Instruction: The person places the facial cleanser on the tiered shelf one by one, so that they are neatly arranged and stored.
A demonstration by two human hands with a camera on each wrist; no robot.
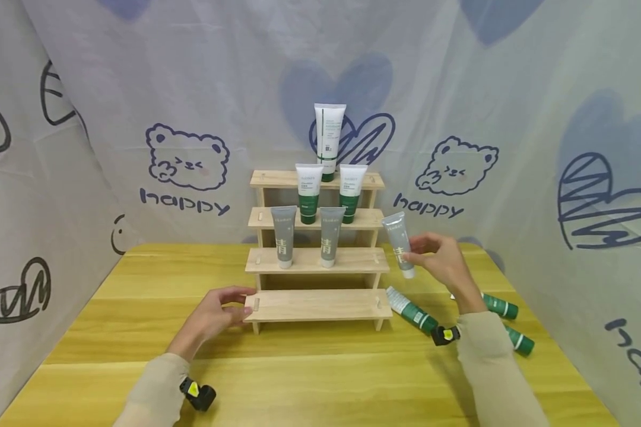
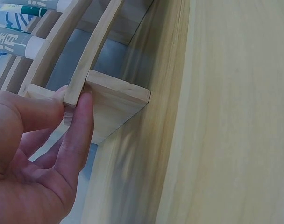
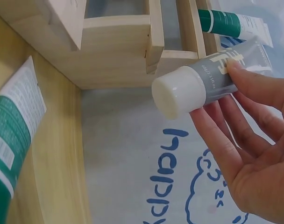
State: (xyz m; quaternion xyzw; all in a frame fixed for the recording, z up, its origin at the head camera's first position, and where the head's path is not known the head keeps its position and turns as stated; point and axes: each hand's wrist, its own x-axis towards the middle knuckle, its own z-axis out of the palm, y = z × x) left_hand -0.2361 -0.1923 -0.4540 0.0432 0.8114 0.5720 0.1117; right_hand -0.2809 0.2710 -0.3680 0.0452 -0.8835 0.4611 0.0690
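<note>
A wooden four-step display stand [image 1: 320, 305] is on the table, and my left hand [image 1: 216, 314] pinches the left end of its lowest step between thumb and fingers, as the left wrist view shows closely. To the right of the stand, my right hand [image 1: 440, 261] holds a grey tube [image 1: 398, 243] in the air, white cap down and slightly tilted. Two matching grey tubes [image 1: 284, 237] stand on the second step from the bottom. Above them, two white-and-green tubes [image 1: 309, 193] stand on the third step. One tall white tube [image 1: 329, 139] tops the stand.
A green-and-white tube [image 1: 413, 311] lies on the table right of the stand, also seen in the right wrist view. Two more green tubes [image 1: 519, 341] lie farther right, partly behind the right forearm. A printed curtain [image 1: 267, 89] hangs behind the table.
</note>
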